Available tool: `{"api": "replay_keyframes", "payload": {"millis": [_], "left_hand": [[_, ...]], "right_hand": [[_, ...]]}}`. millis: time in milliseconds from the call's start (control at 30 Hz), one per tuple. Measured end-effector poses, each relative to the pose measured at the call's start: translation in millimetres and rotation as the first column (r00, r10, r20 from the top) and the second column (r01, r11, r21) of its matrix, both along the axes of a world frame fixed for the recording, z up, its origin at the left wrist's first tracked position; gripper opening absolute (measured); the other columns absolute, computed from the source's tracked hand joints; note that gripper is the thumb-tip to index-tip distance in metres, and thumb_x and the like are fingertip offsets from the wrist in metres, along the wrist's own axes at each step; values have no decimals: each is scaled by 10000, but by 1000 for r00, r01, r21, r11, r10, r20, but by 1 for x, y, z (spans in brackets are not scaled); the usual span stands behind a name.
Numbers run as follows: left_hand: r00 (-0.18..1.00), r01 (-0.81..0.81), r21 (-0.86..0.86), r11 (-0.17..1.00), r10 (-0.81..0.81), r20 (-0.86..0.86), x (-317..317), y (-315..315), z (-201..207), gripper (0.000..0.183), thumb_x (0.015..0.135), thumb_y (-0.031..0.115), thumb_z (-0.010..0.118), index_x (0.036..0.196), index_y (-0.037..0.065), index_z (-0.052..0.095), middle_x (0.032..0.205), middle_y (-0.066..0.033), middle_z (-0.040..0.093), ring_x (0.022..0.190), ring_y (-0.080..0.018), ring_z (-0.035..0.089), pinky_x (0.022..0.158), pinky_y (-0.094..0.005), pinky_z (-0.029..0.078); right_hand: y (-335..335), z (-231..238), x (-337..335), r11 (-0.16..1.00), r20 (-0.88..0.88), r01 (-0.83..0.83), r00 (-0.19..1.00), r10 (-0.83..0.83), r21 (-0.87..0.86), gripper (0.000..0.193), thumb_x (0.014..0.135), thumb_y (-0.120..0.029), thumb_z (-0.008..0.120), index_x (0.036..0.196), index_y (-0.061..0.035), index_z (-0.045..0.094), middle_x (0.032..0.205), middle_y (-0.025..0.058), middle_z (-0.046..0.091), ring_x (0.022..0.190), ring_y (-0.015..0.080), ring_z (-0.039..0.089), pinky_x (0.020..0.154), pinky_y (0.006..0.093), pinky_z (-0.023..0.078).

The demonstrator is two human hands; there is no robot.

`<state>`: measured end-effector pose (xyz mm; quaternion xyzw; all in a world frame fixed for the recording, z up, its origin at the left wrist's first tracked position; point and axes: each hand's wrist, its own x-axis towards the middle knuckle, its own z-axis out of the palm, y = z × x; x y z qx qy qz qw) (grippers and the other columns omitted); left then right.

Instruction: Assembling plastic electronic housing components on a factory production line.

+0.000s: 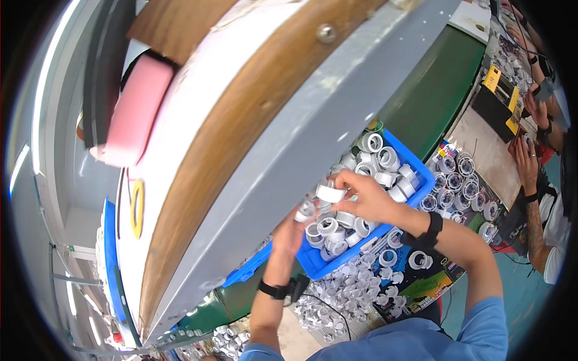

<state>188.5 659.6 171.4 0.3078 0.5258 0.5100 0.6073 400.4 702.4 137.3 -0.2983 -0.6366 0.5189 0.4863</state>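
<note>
My right hand (pixel 364 197) reaches over a blue bin (pixel 421 174) and pinches a white plastic ring (pixel 330 193) between thumb and fingers. The bin is full of several more white rings (pixel 379 159). My left hand (pixel 290 231) is beside it at the bin's left rim, fingers curled around another white ring (pixel 306 210), partly hidden under a grey shelf edge. Both wrists wear black bands.
A large grey and wooden shelf (pixel 289 144) tilts overhead and hides the left of the scene. Loose white rings (pixel 349 289) lie in a pile below the bin. A green conveyor belt (pixel 436 90) runs behind. Another person's hands (pixel 530 159) work at the right.
</note>
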Motion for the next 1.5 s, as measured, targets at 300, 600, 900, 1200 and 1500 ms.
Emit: {"api": "replay_keyframes", "payload": {"millis": [300, 600, 900, 1200, 1500], "left_hand": [[909, -28, -181, 983, 100, 404, 44, -76, 0, 515, 997, 457, 390, 1327, 64, 437, 1273, -98, 546, 1159, -225, 539, 969, -389, 459], [962, 130, -146, 981, -89, 260, 56, -105, 3, 525, 970, 395, 495, 1331, 26, 402, 1257, -122, 536, 1071, -217, 589, 910, -423, 521], [876, 227, -318, 921, -50, 479, 90, -134, -9, 482, 1007, 398, 394, 1368, 81, 377, 1294, -111, 520, 1143, -258, 565, 948, -421, 506], [944, 292, -356, 887, -328, -42, 66, -50, -12, 568, 962, 440, 474, 1368, 47, 412, 1300, -107, 543, 1196, -235, 523, 986, -399, 428], [-117, 209, -127, 970, -104, -988, -180, 295, -68, 363, 819, 256, 594, 1077, 6, 646, 1129, -186, 629, 1029, -331, 579, 863, -392, 449]], "right_hand": [[-80, 30, -6, 982, 160, 2, 987, -33, 189, 344, 713, -187, 763, 779, -40, 459, 962, 107, 463, 768, 267, 535, 628, 365, 444], [-119, 22, 10, 991, 147, 127, 981, -131, 35, 488, 668, -202, 769, 1028, -26, 490, 945, 139, 529, 855, 326, 529, 706, 379, 431], [-160, 1, 40, 993, 214, 111, 970, -117, 42, 706, 693, -276, 779, 1276, -25, 469, 1126, 143, 580, 1051, 341, 531, 899, 434, 373], [-169, -10, 73, 988, 256, 142, 959, -123, -58, 720, 729, -239, 768, 1315, 7, 431, 1166, 198, 583, 1034, 359, 566, 879, 429, 420], [-187, -12, 87, 975, 173, -60, 980, 98, -212, 679, 824, -306, 707, 1333, 20, 398, 1212, 247, 552, 1051, 380, 595, 845, 403, 523]]}}
